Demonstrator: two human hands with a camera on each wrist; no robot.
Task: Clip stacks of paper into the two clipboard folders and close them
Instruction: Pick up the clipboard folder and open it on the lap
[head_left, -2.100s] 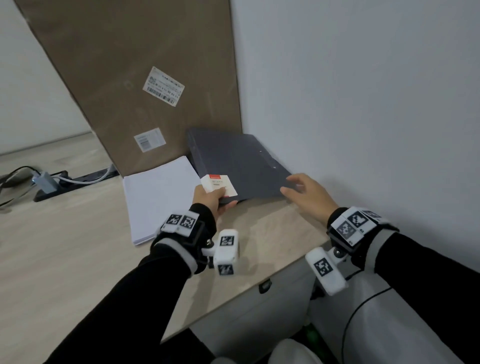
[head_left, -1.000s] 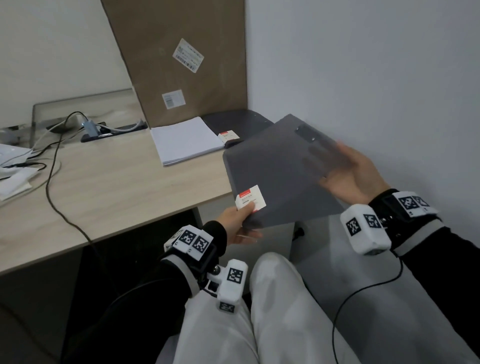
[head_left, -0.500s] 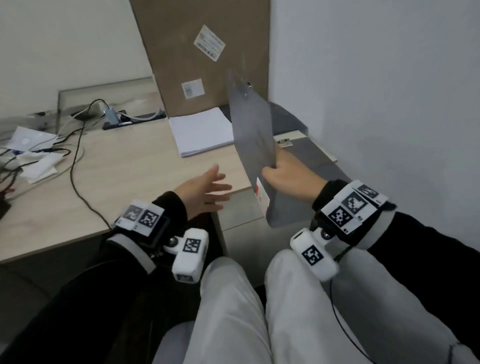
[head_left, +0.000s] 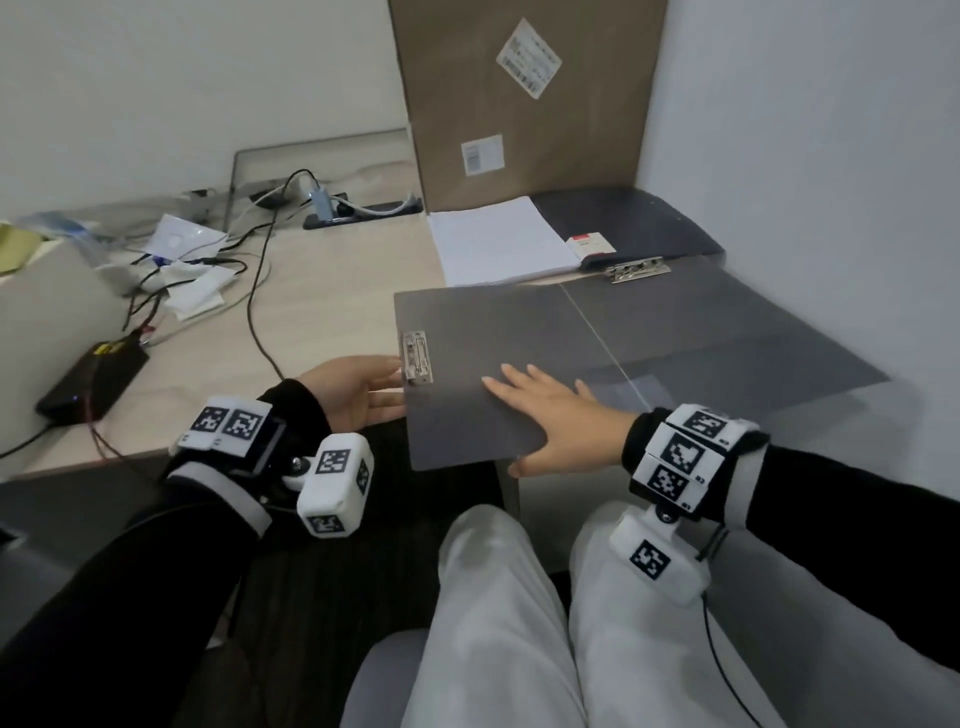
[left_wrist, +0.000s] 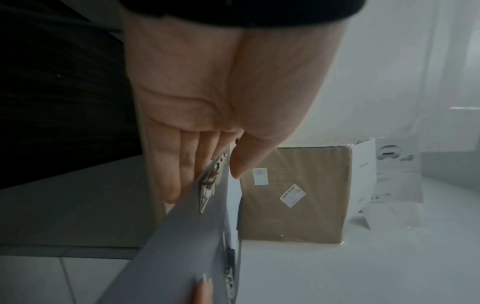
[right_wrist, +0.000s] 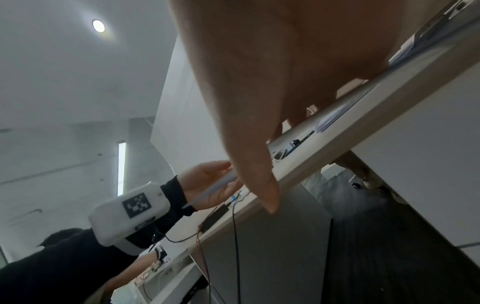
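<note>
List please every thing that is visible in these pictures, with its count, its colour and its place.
open folder: 1, grey, lying flat at the desk's front edge
metal clips: 2, silver, on the open folder
closed folder: 1, dark, back corner
paper stack: 1, white, beside closed folder
cardboard box: 1, brown, against wall
cables: several, dark, left on desk
left hand: open, at folder's left edge
right hand: open, flat on folder

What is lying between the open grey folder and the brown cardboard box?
In the head view, the white paper stack lies between the open folder and the cardboard box.
</note>
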